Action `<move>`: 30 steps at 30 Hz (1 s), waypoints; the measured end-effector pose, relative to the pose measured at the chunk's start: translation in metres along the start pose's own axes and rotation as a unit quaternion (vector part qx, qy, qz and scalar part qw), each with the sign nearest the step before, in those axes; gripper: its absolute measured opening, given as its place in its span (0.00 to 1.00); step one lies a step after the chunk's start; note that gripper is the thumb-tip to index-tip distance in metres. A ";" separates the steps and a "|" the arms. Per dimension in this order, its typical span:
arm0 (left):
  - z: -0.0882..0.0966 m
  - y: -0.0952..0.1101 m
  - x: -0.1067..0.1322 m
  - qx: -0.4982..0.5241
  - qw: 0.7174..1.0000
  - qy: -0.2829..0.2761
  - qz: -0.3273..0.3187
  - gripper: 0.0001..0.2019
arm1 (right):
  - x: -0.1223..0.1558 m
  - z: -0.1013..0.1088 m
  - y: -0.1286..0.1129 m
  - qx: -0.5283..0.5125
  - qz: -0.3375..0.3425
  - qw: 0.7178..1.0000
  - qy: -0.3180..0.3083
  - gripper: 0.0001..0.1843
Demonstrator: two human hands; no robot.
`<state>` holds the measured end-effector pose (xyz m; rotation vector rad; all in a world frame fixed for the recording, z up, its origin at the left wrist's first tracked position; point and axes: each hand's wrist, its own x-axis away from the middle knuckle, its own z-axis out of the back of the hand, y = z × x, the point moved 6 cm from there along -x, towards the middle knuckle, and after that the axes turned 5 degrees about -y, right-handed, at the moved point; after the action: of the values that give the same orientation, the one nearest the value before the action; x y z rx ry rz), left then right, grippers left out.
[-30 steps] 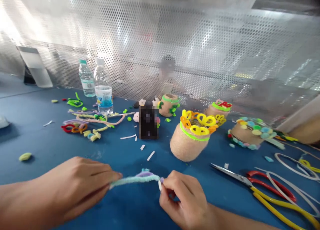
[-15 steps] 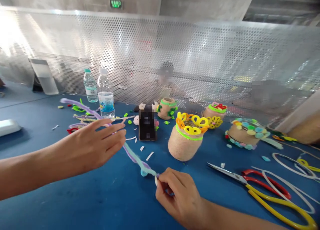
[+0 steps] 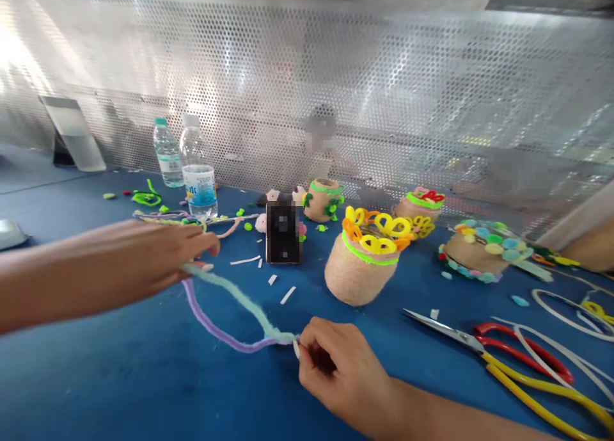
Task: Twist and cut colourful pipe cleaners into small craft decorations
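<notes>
A light blue pipe cleaner (image 3: 237,294) and a purple pipe cleaner (image 3: 215,329) are joined near my right hand and bow apart into a loop toward the left. My right hand (image 3: 340,370) pinches their joined end between thumb and forefinger, just above the blue table (image 3: 230,396). My left hand (image 3: 158,252) is closed at the far ends, palm down; the light blue strand runs in under its fingertips, and the purple one disappears behind the hand. Beyond my right hand stands a twine-wrapped jar (image 3: 359,278) with yellow and orange pipe-cleaner loops around its rim.
Red-and-yellow-handled scissors (image 3: 480,348) lie at right beside white cord (image 3: 570,358). A phone (image 3: 284,236) stands upright mid-table. Behind are other decorated jars (image 3: 322,201), water bottles (image 3: 199,185) and a perforated metal screen (image 3: 268,89). White scraps (image 3: 288,295) dot the table.
My left hand has moved left and its fingers have closed in. The two strands, earlier lying close together, now spread into a loop. My right hand keeps its pinch; the view has tipped down slightly.
</notes>
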<state>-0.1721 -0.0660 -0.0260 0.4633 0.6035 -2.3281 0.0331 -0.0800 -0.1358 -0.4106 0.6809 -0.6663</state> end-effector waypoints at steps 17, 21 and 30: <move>-0.035 0.066 -0.012 0.062 0.978 0.065 -0.190 0.14 | -0.001 -0.005 0.039 -0.340 -0.306 0.889 -0.026 0.10; -0.056 0.092 -0.007 0.115 0.973 0.043 -0.195 0.14 | 0.002 -0.009 0.031 -0.393 -0.281 0.875 -0.044 0.15; -0.070 0.079 -0.005 0.271 0.942 0.076 -0.181 0.14 | 0.002 -0.016 0.018 -0.404 -0.225 0.880 -0.108 0.17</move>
<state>-0.1029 -0.0778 -0.1043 0.8476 0.1010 -2.8317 0.0309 -0.0709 -0.1576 -1.4352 0.6303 -0.7350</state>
